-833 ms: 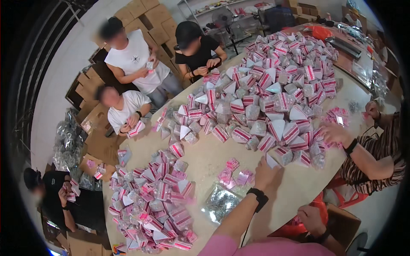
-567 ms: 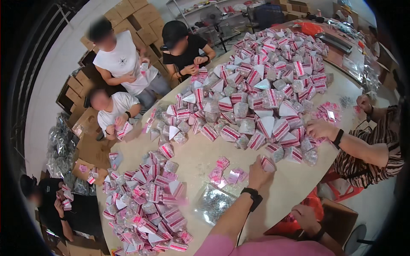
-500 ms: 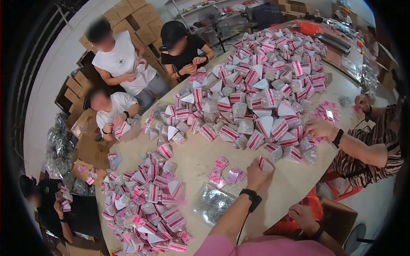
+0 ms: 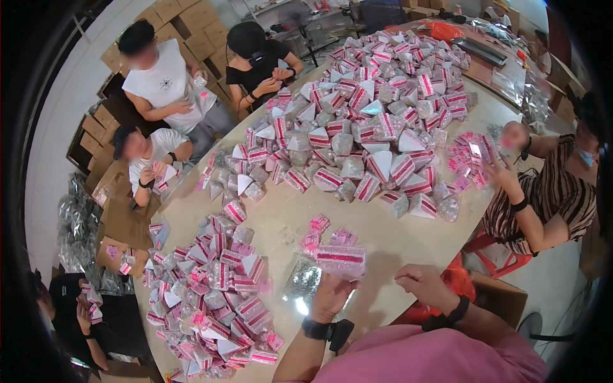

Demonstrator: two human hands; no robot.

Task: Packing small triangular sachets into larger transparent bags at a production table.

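Note:
My left hand point(image 4: 331, 295) is wrapped round a cake-slice-shaped packet point(image 4: 341, 257) with a pink stripe across its clear, glittery side. It is held above the table, near a small group of pink cards point(image 4: 314, 228). A clear bag of small silvery pieces point(image 4: 300, 277) lies beside that hand, partly covered by it. My right hand point(image 4: 420, 284) is closed over the table's near edge, fingers curled together. Whatever those fingers may hold is hidden.
A large heap of similar wedge packets point(image 4: 357, 127) covers the far table point(image 4: 281, 220), and another heap point(image 4: 211, 293) lies at left. A person point(image 4: 536, 191) at right handles pink cards point(image 4: 469, 156). Several others work along the left side, near stacked cardboard boxes point(image 4: 185, 32).
My left hand has drawn back toward me from the large heap with the packet, whose striped side now shows. My right hand has risen inward over the table edge.

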